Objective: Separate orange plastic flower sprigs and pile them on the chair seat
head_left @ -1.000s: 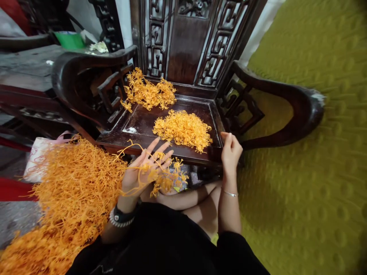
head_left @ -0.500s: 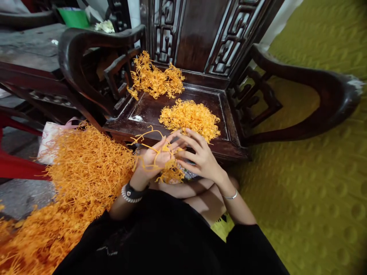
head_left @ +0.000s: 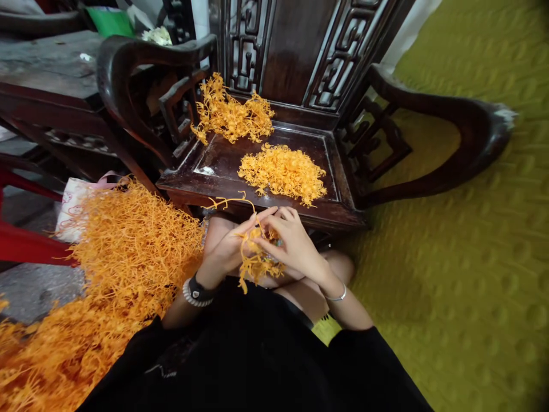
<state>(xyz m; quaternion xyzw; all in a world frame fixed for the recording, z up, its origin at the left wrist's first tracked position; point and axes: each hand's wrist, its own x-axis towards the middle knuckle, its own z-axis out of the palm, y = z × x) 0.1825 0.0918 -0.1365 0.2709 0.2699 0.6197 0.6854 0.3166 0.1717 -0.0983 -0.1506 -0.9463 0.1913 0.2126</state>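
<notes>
**Both hands closing on a tangle of orange strands**

The left hand (head_left: pixel 227 249) and right hand (head_left: pixel 294 246) are meeting over the lap, both pinching one small clump of orange strands (head_left: pixel 255 260), thin and curly. Just ahead of them, a dark carved wooden chair (head_left: pixel 223 186) is carrying two orange heaps, nearer heap (head_left: pixel 283 171) and farther heap (head_left: pixel 231 117). A big loose pile (head_left: pixel 124 257) is spreading left of the left hand; a yellow-green mat (head_left: pixel 450 274) is lying to the right.

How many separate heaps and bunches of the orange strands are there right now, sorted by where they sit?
On the chair seat: 2, the back pile and the front pile
In the hands, left hand and right hand: 1, the held bunch
On the floor at the person's left: 1, the big heap
Total: 4
</notes>
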